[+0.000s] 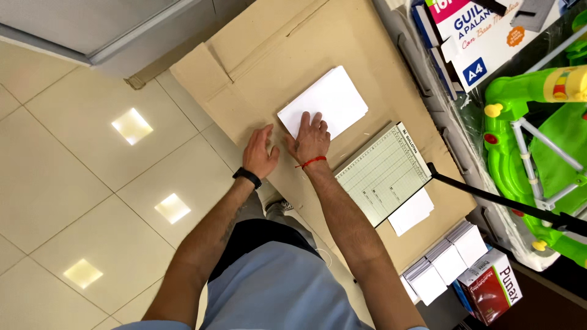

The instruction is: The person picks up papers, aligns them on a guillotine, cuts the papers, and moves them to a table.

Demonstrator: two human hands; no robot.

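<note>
The stack of white paper (324, 101) lies squared up near the middle of the cardboard-covered counter (257, 55), uncut as far as I can tell, beside the lever paper cutter (384, 174) at the right edge. The left hand (259, 153) rests flat on the rough brown cardboard with fingers released, and the right hand (310, 139) presses open-palmed on the stack's near corner, grasping nothing. Small trimmed white piles (449, 260) sit at the counter's near right corner, smooth and crisp-edged.

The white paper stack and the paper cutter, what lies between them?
In the head view, only bare brown cardboard lies between the white paper stack and the paper cutter; the right hand rests on the stack's near corner.
</note>
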